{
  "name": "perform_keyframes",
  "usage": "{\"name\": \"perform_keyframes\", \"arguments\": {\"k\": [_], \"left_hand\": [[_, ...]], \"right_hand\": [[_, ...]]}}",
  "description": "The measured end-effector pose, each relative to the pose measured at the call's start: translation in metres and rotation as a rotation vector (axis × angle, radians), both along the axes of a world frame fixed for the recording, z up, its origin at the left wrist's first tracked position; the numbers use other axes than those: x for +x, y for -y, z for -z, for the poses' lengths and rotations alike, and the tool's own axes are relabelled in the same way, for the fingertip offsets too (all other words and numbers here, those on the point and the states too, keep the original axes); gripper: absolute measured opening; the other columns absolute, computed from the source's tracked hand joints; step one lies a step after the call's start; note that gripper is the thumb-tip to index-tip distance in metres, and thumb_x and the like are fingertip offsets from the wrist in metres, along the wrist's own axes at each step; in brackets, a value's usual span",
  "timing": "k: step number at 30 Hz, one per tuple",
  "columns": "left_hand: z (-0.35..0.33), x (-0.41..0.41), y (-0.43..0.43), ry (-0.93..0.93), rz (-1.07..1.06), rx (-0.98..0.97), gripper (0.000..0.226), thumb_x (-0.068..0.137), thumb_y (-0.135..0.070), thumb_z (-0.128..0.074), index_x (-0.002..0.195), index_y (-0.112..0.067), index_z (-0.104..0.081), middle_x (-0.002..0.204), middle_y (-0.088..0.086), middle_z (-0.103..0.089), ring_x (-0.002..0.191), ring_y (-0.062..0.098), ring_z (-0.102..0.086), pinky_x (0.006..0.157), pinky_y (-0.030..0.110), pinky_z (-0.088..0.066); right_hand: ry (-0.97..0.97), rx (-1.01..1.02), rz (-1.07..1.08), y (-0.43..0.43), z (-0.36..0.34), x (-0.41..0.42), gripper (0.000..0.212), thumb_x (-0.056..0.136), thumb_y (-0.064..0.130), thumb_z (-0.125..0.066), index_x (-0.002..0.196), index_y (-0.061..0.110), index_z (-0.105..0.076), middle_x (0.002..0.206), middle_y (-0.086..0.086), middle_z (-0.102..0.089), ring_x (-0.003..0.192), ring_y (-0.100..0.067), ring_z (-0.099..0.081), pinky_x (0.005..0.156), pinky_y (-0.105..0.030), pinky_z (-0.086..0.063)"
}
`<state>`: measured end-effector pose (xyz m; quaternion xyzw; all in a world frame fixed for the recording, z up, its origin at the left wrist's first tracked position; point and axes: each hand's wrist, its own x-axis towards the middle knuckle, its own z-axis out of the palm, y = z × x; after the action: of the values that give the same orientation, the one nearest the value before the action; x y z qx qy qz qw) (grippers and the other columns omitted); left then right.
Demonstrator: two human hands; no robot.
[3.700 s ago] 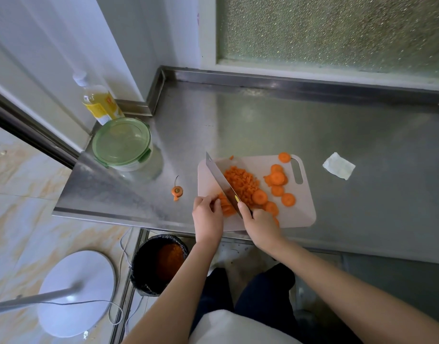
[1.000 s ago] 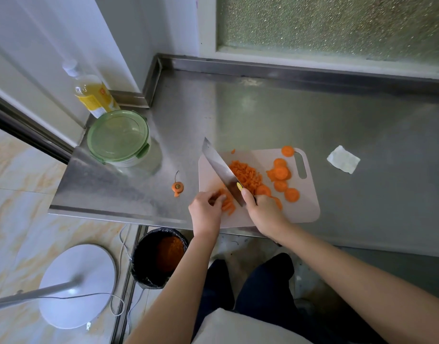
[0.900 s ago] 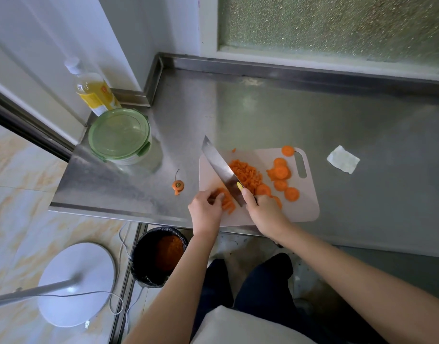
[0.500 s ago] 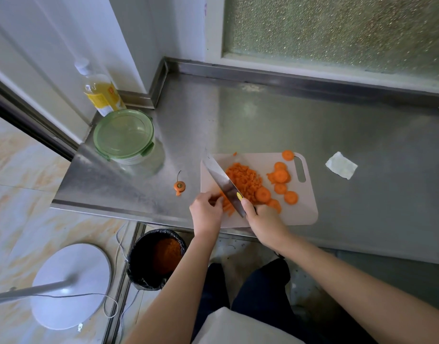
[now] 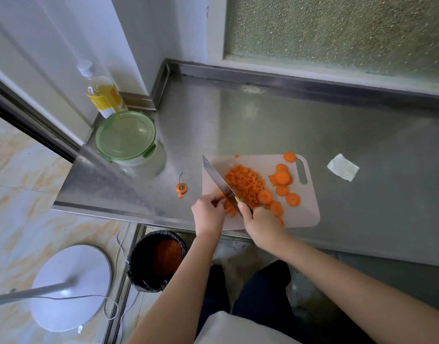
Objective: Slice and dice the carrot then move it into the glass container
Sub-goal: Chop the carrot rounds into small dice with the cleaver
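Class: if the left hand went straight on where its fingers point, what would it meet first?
Probably the flat-bladed steel knife, just beyond the orange carrot strips the left hand holds.

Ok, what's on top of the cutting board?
On the cutting board: a pile of diced carrot, round carrot slices, and the knife held by the right hand. The left hand pins carrot strips at the near edge; whatever lies under the hands is covered.

Take the steel counter (image 5: 275, 125) as your mark. A bottle (image 5: 103, 95) of yellow liquid stands upright at its far left corner. A folded white paper (image 5: 343, 167) lies on its right part. A frosted window (image 5: 337, 28) runs behind it. Below its front edge you see a black-lined bin (image 5: 136, 274), and left of that a round white stand base (image 5: 72, 286).
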<state>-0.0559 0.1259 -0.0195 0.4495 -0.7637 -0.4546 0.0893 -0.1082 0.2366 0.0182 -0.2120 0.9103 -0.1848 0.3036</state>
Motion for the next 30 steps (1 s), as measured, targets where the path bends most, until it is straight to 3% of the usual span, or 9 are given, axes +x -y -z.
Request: {"name": "perform_keyframes", "arguments": {"k": [4, 10, 16, 23, 30], "left_hand": [[0.0, -0.001, 0.001, 0.003, -0.003, -0.008, 0.01, 0.083, -0.005, -0.064, 0.085, -0.005, -0.074, 0.083, 0.007, -0.072, 0.07, 0.01, -0.053, 0.058, -0.003, -0.031], [-0.001, -0.001, 0.001, -0.01, 0.004, 0.005, 0.013, 0.083, -0.003, -0.063, 0.088, -0.007, -0.075, 0.084, 0.003, -0.071, 0.073, 0.011, -0.059, 0.062, -0.004, -0.034], [-0.001, 0.0, 0.0, -0.021, 0.008, -0.002, 0.012, 0.084, -0.005, -0.064, 0.089, -0.009, -0.074, 0.084, 0.001, -0.071, 0.069, 0.005, -0.056, 0.062, -0.005, -0.034], [0.006, 0.001, -0.002, -0.014, -0.016, -0.024, 0.008, 0.083, -0.007, -0.066, 0.087, -0.009, -0.072, 0.087, 0.004, -0.07, 0.075, 0.011, -0.057, 0.066, -0.003, -0.031], [0.007, 0.003, -0.003, -0.031, -0.026, -0.023, 0.011, 0.085, -0.009, -0.065, 0.093, -0.01, -0.073, 0.093, 0.004, -0.07, 0.077, 0.007, -0.053, 0.065, -0.004, -0.031]], "right_hand": [[-0.03, -0.035, 0.025, 0.001, 0.008, 0.0, 0.065, 0.101, 0.047, -0.025, 0.087, -0.002, -0.064, 0.085, -0.015, -0.067, 0.081, -0.028, -0.062, 0.061, -0.025, -0.037], [-0.099, -0.068, 0.006, 0.002, 0.02, 0.005, 0.066, 0.099, 0.048, -0.028, 0.081, -0.003, -0.065, 0.082, -0.019, -0.068, 0.077, -0.03, -0.064, 0.065, -0.035, -0.048], [-0.067, -0.105, 0.025, 0.004, 0.02, -0.002, 0.065, 0.1, 0.047, -0.027, 0.081, -0.002, -0.065, 0.083, -0.019, -0.069, 0.079, -0.031, -0.064, 0.063, -0.03, -0.043], [0.009, -0.086, 0.094, 0.001, 0.016, -0.014, 0.062, 0.101, 0.046, -0.028, 0.093, -0.001, -0.067, 0.093, -0.018, -0.068, 0.092, -0.032, -0.062, 0.065, -0.027, -0.036], [0.047, -0.099, 0.085, 0.002, 0.018, -0.022, 0.062, 0.1, 0.049, -0.025, 0.079, 0.005, -0.063, 0.069, -0.006, -0.057, 0.074, -0.027, -0.057, 0.064, -0.028, -0.038]]}}
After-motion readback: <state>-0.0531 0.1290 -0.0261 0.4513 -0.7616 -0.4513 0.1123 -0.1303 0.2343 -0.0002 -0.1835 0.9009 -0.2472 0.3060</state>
